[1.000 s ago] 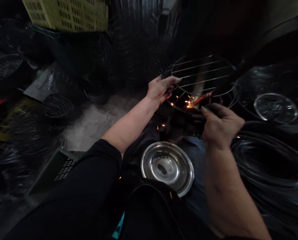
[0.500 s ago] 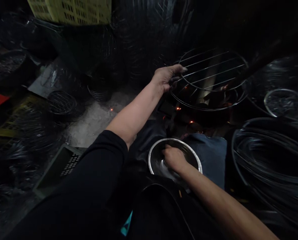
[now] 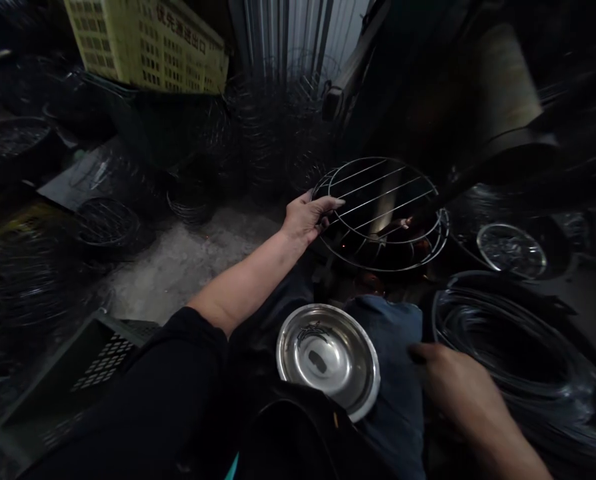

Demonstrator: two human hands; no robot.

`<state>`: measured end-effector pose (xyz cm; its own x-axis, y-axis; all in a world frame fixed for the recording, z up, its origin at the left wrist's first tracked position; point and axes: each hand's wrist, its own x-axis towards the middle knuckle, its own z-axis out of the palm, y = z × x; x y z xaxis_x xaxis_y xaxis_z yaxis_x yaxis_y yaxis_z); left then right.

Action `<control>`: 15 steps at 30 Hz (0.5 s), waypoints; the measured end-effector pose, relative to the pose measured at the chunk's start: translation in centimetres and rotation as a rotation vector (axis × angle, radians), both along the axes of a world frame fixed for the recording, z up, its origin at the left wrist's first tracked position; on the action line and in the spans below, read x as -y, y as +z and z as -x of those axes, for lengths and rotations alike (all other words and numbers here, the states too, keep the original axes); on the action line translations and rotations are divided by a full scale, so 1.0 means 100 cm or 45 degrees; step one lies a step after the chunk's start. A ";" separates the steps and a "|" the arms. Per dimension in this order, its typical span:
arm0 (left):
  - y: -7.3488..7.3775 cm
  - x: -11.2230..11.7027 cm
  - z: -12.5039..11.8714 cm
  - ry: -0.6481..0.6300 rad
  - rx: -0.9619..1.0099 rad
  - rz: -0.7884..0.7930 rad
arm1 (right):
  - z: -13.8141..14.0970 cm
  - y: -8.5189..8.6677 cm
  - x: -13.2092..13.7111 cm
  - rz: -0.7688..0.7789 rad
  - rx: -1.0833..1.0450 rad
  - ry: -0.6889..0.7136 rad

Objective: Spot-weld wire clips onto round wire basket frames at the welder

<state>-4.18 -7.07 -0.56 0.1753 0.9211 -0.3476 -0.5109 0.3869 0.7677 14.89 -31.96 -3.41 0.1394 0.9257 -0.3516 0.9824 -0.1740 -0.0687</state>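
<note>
My left hand [image 3: 311, 217] grips the left rim of a round wire rack [image 3: 385, 233], thumb on top and fingers curled beneath. The rack has parallel bars across a ring and is held over a dark spot with a faint orange glow. In my lap sits a shiny metal bowl [image 3: 351, 333] with a small cluster of thin dark pieces [image 3: 314, 331] inside. Blurred, my right hand [image 3: 451, 377] is to the right of the bowl, beside my knee. Its fingers look drawn together; whatever they hold cannot be made out.
A tub with coiled wire [image 3: 503, 347] stands at the right, near a smaller round wire item [image 3: 512, 251]. A dark rod-like bar [image 3: 458, 190] reaches in over the rack. Yellow crate [image 3: 148, 47] at upper left, green crate [image 3: 95, 373] at lower left, stacked wire racks [image 3: 108, 221] further left.
My right hand has left the bowl and moved right. My left hand still holds the rack, which appears lower and further left as the view shifts. The pieces in the bowl now show.
</note>
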 end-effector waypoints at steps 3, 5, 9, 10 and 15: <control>-0.002 0.004 -0.006 0.014 0.013 -0.028 | -0.017 -0.007 0.009 0.198 0.180 -0.028; -0.002 0.006 -0.010 0.032 0.020 -0.038 | -0.018 -0.007 0.007 0.226 0.203 0.032; 0.000 0.009 -0.012 0.071 0.009 -0.071 | -0.019 0.001 0.004 0.201 0.269 0.026; 0.000 0.009 -0.012 0.079 0.008 -0.080 | -0.021 0.002 0.006 0.190 0.282 -0.024; 0.000 0.012 -0.010 0.097 0.012 -0.091 | -0.025 -0.009 0.020 0.055 0.323 0.041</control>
<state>-3.18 -8.25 -0.55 0.1069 0.9543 -0.2789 -0.5439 0.2910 0.7871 17.37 -33.91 -4.34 0.1986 0.9161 -0.3483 0.9723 -0.1396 0.1873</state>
